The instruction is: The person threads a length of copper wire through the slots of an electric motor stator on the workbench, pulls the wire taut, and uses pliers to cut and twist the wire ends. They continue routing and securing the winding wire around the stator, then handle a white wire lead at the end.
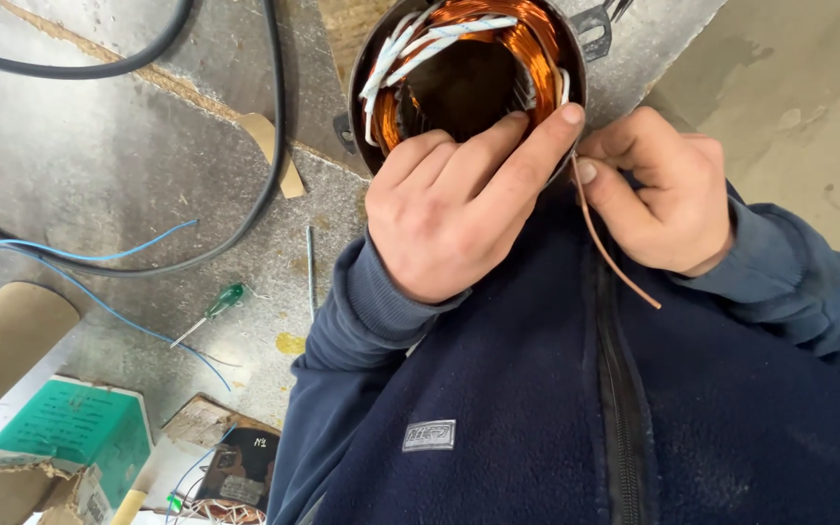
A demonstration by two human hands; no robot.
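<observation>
A round dark metal motor stator (360, 78) with copper windings (527, 44) and white sleeving (396, 53) stands at the workbench edge against my chest. My left hand (449, 209) grips its near rim, the index finger pressing on the winding. My right hand (663, 190) pinches a loose copper wire (610, 253) that runs from the rim down over my dark blue fleece jacket.
Black cables (264, 185) and a thin blue wire (89, 258) cross the grey metal bench (99, 156). A small green-handled screwdriver (211, 313), a cardboard tube (2, 335), a green box (75, 428) and torn cardboard lie at lower left. Bare concrete floor at right.
</observation>
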